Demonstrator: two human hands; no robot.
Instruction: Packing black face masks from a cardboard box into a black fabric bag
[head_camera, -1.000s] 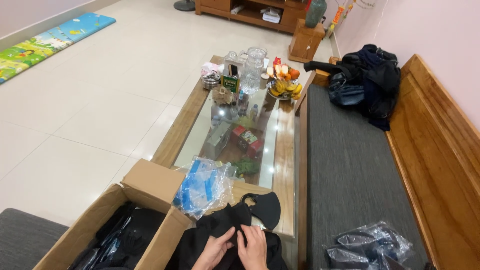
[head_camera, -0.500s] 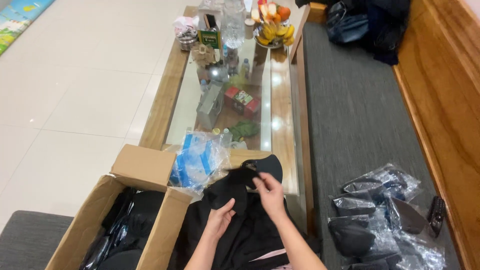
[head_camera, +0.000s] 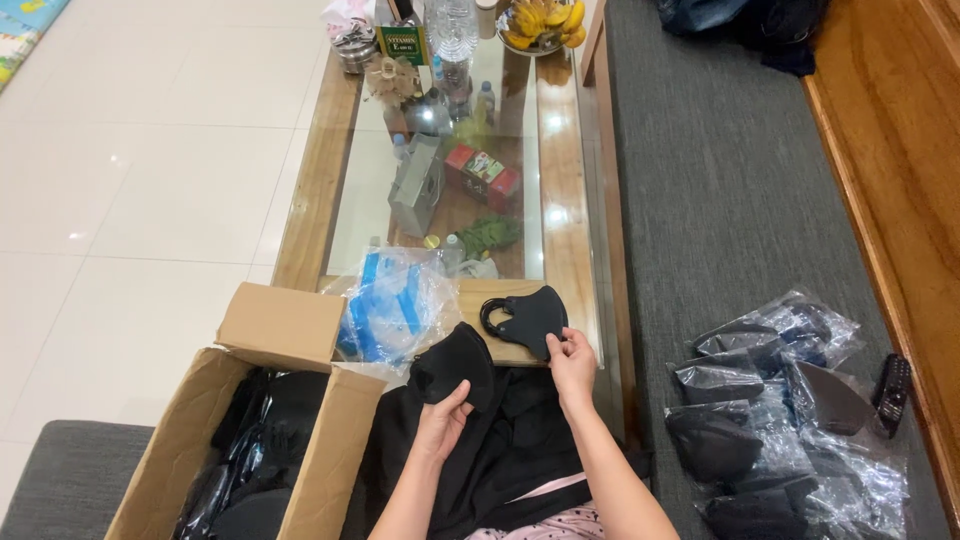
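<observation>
Cardboard box (head_camera: 250, 420) blocks left — bagged masks (head_camera: 770, 420) crowd right.

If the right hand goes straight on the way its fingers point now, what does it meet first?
The right hand already pinches the black face mask at its lower edge. Beyond the mask lies the wooden end of the glass-topped table, probably next, though depth is unclear.

Bright, sharp; glare on glass tabletop (head_camera: 520, 150)
</observation>
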